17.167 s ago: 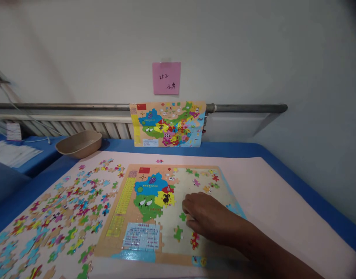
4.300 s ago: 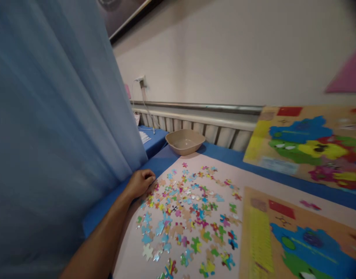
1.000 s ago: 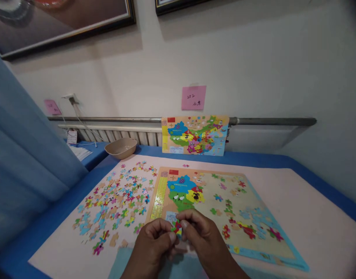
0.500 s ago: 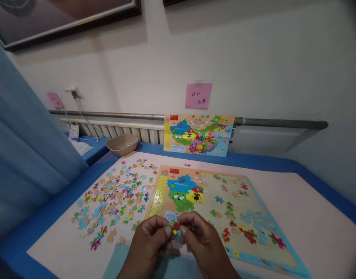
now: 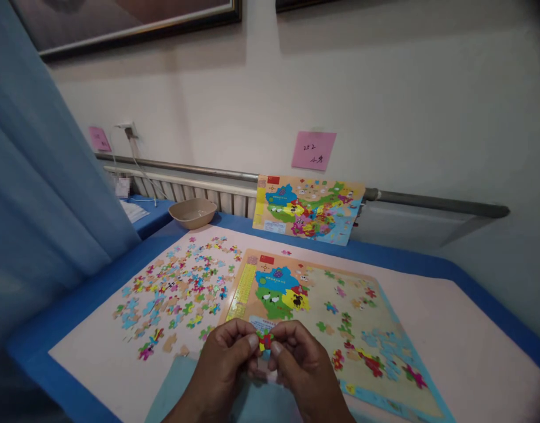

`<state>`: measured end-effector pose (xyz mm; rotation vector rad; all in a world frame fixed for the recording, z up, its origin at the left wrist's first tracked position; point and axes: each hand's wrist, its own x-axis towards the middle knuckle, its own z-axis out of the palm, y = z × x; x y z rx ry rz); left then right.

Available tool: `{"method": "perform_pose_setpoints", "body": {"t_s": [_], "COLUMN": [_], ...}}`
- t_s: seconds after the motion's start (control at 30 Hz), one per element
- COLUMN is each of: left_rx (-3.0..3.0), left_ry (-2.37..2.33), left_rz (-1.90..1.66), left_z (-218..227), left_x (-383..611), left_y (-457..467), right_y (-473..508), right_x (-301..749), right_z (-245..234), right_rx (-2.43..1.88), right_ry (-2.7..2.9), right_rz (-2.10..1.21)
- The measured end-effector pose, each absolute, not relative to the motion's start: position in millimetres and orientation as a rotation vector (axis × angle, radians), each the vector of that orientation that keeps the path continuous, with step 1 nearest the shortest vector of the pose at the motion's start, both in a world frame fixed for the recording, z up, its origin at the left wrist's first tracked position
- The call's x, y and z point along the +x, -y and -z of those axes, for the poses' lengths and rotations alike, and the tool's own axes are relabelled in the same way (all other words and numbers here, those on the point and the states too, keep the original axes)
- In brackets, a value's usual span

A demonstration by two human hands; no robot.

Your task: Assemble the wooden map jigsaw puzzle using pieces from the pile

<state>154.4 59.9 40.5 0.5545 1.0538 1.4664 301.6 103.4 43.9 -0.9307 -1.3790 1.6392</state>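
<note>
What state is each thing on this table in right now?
Piece: pinched between both hands above the board.
Left hand: shut on the piece.
Right hand: shut on the piece.
Board: flat, partly filled, left part done.
Loose pieces: scattered left of the board.
Bowl: upright; contents cannot be seen.
Reference map: leaning against the radiator rail.
Note: stuck to the wall.

Bowl: tan bowl at table's far left.
Reference map: leans against the radiator.
Pink note: stuck on wall above it.
Curtain: blue, left.
</note>
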Motion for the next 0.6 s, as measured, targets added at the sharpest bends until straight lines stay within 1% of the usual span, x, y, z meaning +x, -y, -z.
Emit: {"method": "perform_pose_setpoints", "body": {"t_s": [0.13, 0.33, 0.6], "left_rx": [0.486, 0.55, 0.716], "left_ry": [-1.034, -1.051, -1.283], "left_rz": [-1.477, -1.477, -1.481], "left_z": [-41.8, -34.5, -25.5], "left_x": [156.1, 154.2, 145.5], "left_y": [-60.6, -59.3, -56.4], "right_y": [-105.9, -105.5, -109.8], "right_x": [300.7, 302.2, 299.4], "right_z": [-36.3, -32.0, -10.5], "right_rx": [-0.885, -0.858, -0.824], "right_ry": [1.364, 1.388, 1.56], "right_rz": [-1.662, -1.664, -1.519]}}
